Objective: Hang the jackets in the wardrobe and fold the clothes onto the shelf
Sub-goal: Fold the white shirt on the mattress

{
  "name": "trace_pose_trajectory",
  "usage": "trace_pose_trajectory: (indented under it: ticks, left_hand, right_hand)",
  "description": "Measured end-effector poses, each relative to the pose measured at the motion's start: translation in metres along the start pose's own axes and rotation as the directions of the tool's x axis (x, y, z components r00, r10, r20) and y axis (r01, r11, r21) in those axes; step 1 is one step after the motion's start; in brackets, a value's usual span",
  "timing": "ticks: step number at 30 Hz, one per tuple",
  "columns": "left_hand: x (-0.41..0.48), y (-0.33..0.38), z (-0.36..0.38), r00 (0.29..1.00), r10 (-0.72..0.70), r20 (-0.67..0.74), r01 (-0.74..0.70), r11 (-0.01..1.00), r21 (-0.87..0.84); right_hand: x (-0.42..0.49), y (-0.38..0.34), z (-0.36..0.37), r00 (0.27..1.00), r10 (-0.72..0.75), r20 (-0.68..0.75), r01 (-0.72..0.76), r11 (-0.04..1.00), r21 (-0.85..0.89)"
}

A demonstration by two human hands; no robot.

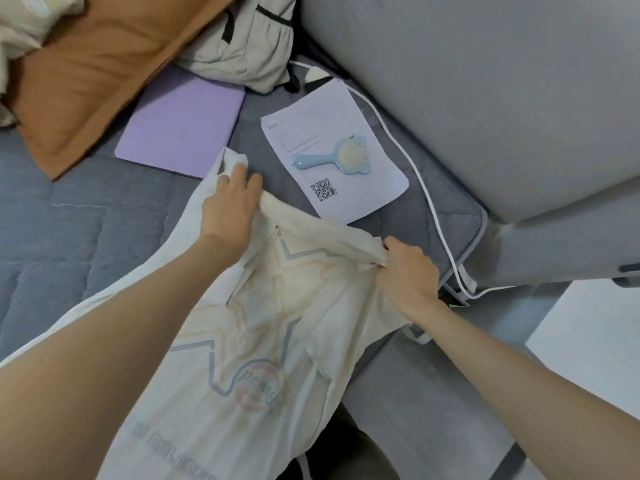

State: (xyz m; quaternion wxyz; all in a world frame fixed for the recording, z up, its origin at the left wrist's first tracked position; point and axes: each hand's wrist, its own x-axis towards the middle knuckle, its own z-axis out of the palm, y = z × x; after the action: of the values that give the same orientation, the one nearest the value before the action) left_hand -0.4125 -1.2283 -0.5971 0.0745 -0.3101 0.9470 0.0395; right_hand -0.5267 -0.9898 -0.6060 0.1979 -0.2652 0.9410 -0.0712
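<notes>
We see a cream shirt (pixel 263 323) spread over the near part of the bed (pixel 69 220), its lower end running off the bottom of the view. The print is a star outline in grey-blue and pale orange with a round badge. The badge lettering is too blurred to read for sure, and so is the line of grey capitals lower down.

Left hand (pixel 228 206): back up, forearm coming in from lower left, fingers curled into a bunched top corner of the shirt, thumb out to the side. Right hand (pixel 408 268): fist closed on a gathered fold of the shirt's right edge, forearm coming in from lower right. The top hem is stretched between the two hands.

Just beyond the hem lies a paper (pixel 346 109) with faint unreadable print and a QR code (pixel 323 189). A blue brush (pixel 351 154) lies on it. A purple pad (pixel 180 129) sits to the left of the paper, partly under an orange pillow (pixel 97 64) and a beige garment (pixel 242 43).

A white cable (pixel 426 188) runs along the bed's right edge beside the grey headboard (pixel 485 98). The right hand is close to that corner of the bed. We see bare quilt to the left of the shirt.
</notes>
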Motion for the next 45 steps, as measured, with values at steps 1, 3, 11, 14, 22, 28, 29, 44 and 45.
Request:
trace_pose_trajectory:
  ticks: [1,3,11,14,22,28,29,44,45]
  left_hand:
    - [-0.010,-0.008,0.004,1.000,0.000,0.003,0.000,1.000,0.017]
    - [-0.033,-0.024,0.014,1.000,0.013,0.023,-0.015,0.998,0.059]
    - [-0.139,-0.089,0.051,0.988,0.118,0.104,-0.136,0.973,0.187]
    - [-0.183,-0.124,0.057,0.985,0.135,0.108,-0.152,0.974,0.168]
    - [-0.271,-0.202,0.102,0.947,-0.118,0.299,0.071,0.984,0.163]
    - [-0.292,-0.215,0.116,0.961,-0.222,0.164,0.224,0.975,0.009]
    - [-0.290,-0.214,0.116,0.982,-0.164,0.098,0.166,0.986,-0.009]
    - [-0.159,-0.115,0.105,0.904,0.250,0.346,-0.338,0.915,0.220]
    - [-0.152,-0.112,0.107,0.905,0.241,0.350,-0.335,0.911,0.239]
  right_hand:
    - [-0.006,-0.003,0.004,0.999,-0.030,0.021,0.030,1.000,-0.001]
    - [-0.021,-0.011,0.015,0.993,-0.086,0.081,0.088,0.996,-0.012]
    - [-0.121,-0.055,0.081,0.911,-0.266,0.315,0.318,0.940,-0.126]
    - [-0.166,-0.083,0.108,0.894,-0.246,0.375,0.283,0.958,-0.047]
    - [-0.261,-0.147,0.192,0.853,-0.260,0.452,0.206,0.964,0.166]
    - [-0.288,-0.156,0.209,0.804,-0.328,0.497,0.300,0.944,0.138]
    - [-0.289,-0.153,0.209,0.822,-0.329,0.466,0.317,0.943,0.106]
    - [-0.192,-0.096,0.175,0.983,0.110,0.144,-0.141,0.963,0.228]
    - [-0.186,-0.093,0.174,0.979,0.124,0.162,-0.162,0.957,0.242]
